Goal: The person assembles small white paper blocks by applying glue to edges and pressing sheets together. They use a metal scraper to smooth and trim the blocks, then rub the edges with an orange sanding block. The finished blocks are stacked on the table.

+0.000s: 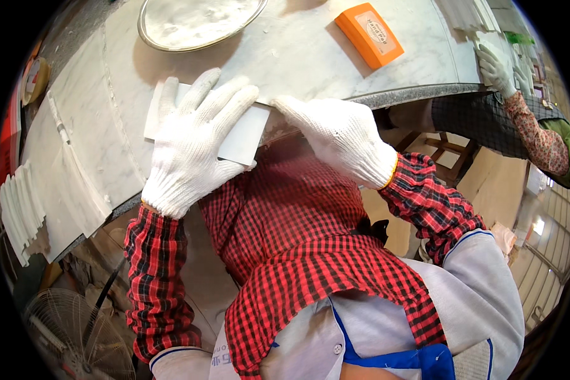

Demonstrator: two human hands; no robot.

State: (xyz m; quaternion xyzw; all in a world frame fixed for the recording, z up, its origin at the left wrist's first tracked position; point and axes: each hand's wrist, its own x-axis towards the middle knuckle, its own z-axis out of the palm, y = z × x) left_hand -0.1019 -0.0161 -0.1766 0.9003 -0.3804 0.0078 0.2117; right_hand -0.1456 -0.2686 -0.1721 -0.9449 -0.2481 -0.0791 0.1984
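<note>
A flat, thin white rectangular piece (244, 136) lies at the front edge of a marble-patterned table (278, 60), partly sticking out over it. My left hand (193, 136), in a white knit glove, rests flat on top of the piece with its fingers spread. At the piece's right corner, my right hand (339, 136), gloved the same way, is closed with its fingertips beside the edge. Whatever it may grip is hidden behind the fingers.
A metal-rimmed bowl of white powder (199, 16) stands at the back. An orange box-shaped pad (369, 36) sits right of it. Thin white strips (76, 171) are stacked at the left. A fan (79, 335) is below left. A co-worker's gloved hand (494, 68) touches strips at the far right.
</note>
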